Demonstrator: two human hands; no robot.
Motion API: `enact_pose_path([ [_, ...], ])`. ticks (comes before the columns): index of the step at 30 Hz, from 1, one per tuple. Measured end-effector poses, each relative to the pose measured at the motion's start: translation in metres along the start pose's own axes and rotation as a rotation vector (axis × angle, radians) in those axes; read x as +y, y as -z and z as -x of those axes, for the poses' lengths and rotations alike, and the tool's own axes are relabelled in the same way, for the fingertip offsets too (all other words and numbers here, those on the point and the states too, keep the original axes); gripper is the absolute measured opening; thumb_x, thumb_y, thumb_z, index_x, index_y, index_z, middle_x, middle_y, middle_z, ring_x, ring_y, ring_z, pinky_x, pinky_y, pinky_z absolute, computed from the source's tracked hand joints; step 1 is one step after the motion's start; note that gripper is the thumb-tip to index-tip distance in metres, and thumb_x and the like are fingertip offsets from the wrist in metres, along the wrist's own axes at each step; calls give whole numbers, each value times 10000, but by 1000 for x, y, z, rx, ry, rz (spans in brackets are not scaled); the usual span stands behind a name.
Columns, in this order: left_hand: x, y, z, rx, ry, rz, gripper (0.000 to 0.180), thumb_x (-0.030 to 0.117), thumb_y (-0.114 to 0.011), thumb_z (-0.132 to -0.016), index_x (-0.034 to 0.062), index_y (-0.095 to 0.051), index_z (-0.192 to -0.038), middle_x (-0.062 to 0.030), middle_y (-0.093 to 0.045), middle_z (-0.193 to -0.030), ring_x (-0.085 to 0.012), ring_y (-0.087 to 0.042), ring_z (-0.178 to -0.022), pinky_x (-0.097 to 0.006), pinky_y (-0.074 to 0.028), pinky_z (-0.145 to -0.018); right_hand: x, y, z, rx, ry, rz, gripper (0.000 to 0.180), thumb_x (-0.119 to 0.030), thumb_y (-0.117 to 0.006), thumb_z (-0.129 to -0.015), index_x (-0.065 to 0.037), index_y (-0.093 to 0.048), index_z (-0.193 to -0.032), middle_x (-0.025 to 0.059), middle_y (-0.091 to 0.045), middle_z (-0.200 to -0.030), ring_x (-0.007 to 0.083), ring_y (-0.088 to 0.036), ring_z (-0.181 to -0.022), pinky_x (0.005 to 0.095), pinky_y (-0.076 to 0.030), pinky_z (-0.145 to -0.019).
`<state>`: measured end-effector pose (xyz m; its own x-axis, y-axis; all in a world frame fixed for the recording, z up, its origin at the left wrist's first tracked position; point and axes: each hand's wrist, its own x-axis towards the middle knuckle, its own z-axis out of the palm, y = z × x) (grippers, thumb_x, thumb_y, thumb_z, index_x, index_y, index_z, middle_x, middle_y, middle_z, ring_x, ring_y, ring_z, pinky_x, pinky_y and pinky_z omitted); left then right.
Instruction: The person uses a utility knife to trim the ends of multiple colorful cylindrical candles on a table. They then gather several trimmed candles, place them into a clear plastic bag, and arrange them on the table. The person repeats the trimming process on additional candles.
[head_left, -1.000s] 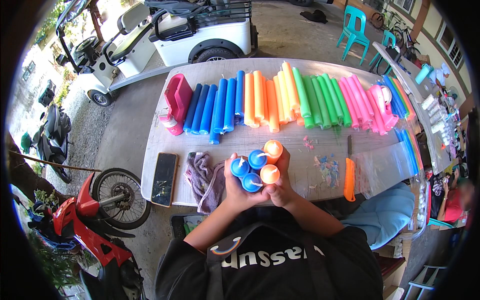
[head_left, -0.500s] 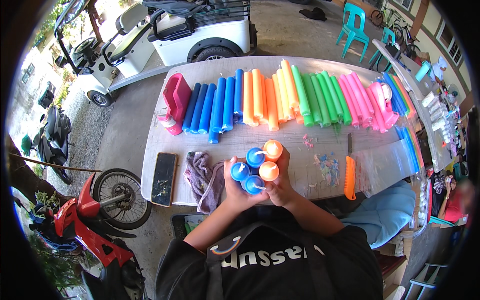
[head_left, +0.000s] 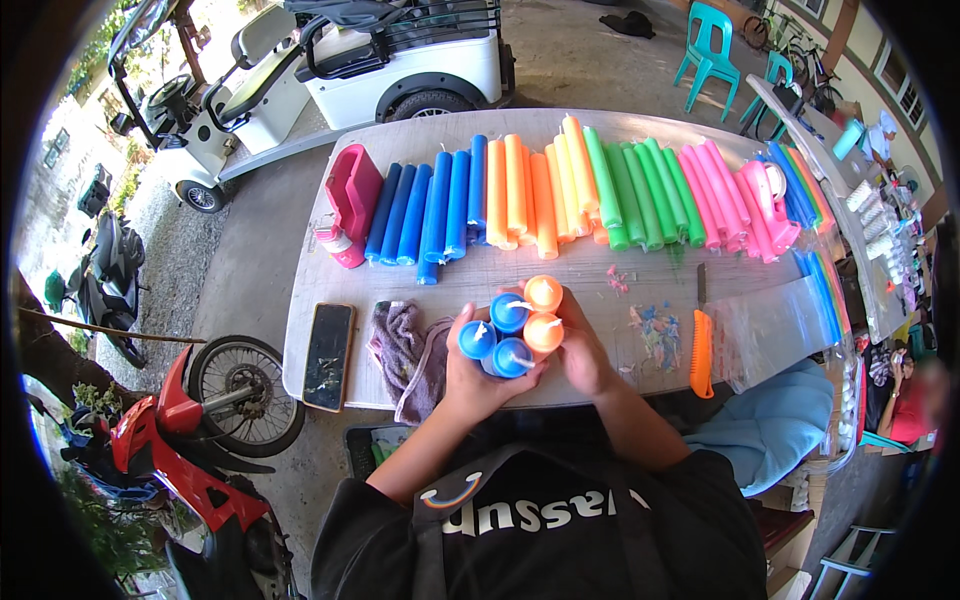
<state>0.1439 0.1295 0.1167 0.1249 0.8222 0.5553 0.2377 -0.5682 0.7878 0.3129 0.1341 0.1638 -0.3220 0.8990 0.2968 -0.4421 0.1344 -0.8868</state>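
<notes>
Upright between my palms stands a bundle of candles, wicks toward me: three blue candles (head_left: 509, 314) on the left and two orange candles (head_left: 543, 292) on the right. My left hand (head_left: 472, 388) wraps the blue side, its thumb along the near edge. Against the orange side, my right hand (head_left: 585, 352) curls with its fingers partly hidden behind the candles. Both hands are closed on the bundle, above the near edge of the table (head_left: 380, 290). Beyond them lie rows of blue candles (head_left: 410, 220), orange candles (head_left: 540, 200), green candles (head_left: 640, 195) and pink candles (head_left: 715, 195).
Left of my hands are a purple-grey cloth (head_left: 405, 350) and a phone (head_left: 328, 358). An orange-handled knife (head_left: 702, 350) lies right, beside wax shavings (head_left: 655, 335) and clear plastic bags (head_left: 770, 325). A pink bottle (head_left: 350, 200) and pink tape dispenser (head_left: 768, 205) flank the rows.
My right hand has shifted slightly right and its grip has changed around the orange candles. The orange candles have tilted a little; the bundle stays in nearly the same place.
</notes>
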Motion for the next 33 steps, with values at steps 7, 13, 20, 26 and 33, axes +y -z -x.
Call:
enact_pose_path([
  [7,8,11,-8,-241,408,406,714,81,-837,-646,43,-440,-1238,-84,-575,-1113,-196,-598,-993,-348,-487,-893,-9,25,-1,-184,-134,235,507,-233,-664,-945,-36,-477,-1373,73,-537,-1321,164,-490,-1219,336,-393,-1036],
  [13,23,23,-14,-255,248,373,556,76,-796,-738,13,-483,-1193,-78,-627,-1044,-185,-631,-973,-343,-510,-890,-6,20,-5,-107,-84,352,428,-189,-770,-860,-40,-590,-1219,44,-639,-1114,158,-588,-1049,323,-461,-946],
  [20,36,38,-46,-40,887,880,536,147,-721,-801,-21,-457,-1236,-137,-597,-1068,-259,-641,-989,-412,-547,-830,-20,13,3,357,-228,-88,413,-219,-727,-880,26,-559,-1166,115,-645,-1007,230,-670,-907,405,-580,-775],
  [26,18,19,-139,-251,766,592,507,150,-704,-797,-43,-509,-1224,-159,-620,-1024,-255,-650,-902,-390,-556,-788,-43,25,18,489,-269,-195,426,-276,-681,-914,11,-535,-1193,121,-620,-1001,222,-647,-862,384,-566,-743],
  [33,-23,-51,-226,-294,932,283,398,125,-715,-783,-51,-603,-1122,-172,-651,-998,-274,-666,-824,-419,-574,-709,-54,24,49,481,-297,-128,362,-245,-696,-907,-3,-576,-1148,124,-653,-956,235,-669,-819,361,-550,-721],
])
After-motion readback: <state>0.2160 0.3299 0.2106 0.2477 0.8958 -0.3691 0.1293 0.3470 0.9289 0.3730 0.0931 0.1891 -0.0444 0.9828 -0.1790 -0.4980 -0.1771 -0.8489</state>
